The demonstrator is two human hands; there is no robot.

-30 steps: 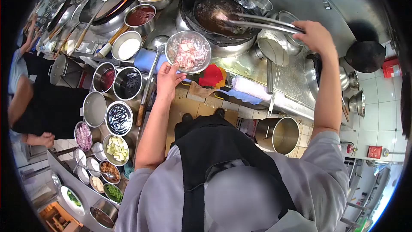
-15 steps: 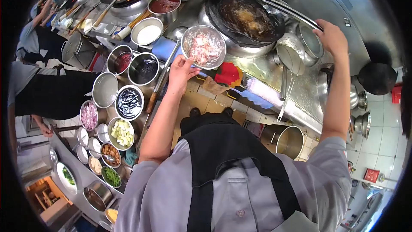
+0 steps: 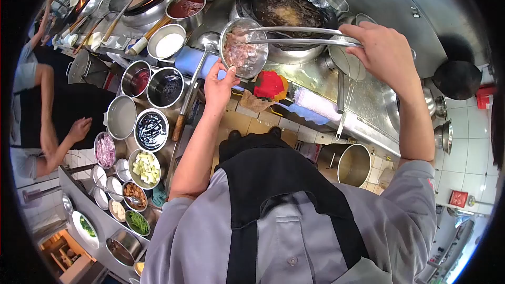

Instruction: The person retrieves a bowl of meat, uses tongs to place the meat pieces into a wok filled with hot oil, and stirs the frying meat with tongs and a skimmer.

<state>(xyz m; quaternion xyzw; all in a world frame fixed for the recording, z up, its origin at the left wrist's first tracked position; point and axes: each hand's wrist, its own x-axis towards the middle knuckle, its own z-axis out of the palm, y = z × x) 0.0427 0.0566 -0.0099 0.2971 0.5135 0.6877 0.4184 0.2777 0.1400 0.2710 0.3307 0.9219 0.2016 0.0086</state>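
Observation:
My left hand (image 3: pixel 220 84) grips the near rim of a steel bowl (image 3: pixel 259 63), which is tilted. Pale pink, coated pieces of raw meat (image 3: pixel 235 52) lie in its left part. My right hand (image 3: pixel 383 52) is closed around a pair of long metal tongs (image 3: pixel 310 37). The tongs reach left across the stove, and their tips are inside the bowl at the meat. Behind the bowl stands a black wok (image 3: pixel 329 18) of dark bubbling oil, with a lighter frothy patch in its middle.
Left of the bowl are a pot of red sauce (image 3: pixel 185 7), a bowl of white powder (image 3: pixel 169 42) and a ladle (image 3: pixel 184 105). Further left stand a bowl of dark sauce (image 3: pixel 152 130) and chopped vegetables (image 3: pixel 146 168). A tall pot (image 3: pixel 353 165) sits low right. A co-worker's arm (image 3: pixel 63 147) shows left.
My right hand has brought the tongs left and down from over the wok into the bowl. The bowl is tilted more, with the meat gathered left. A co-worker's arms have moved.

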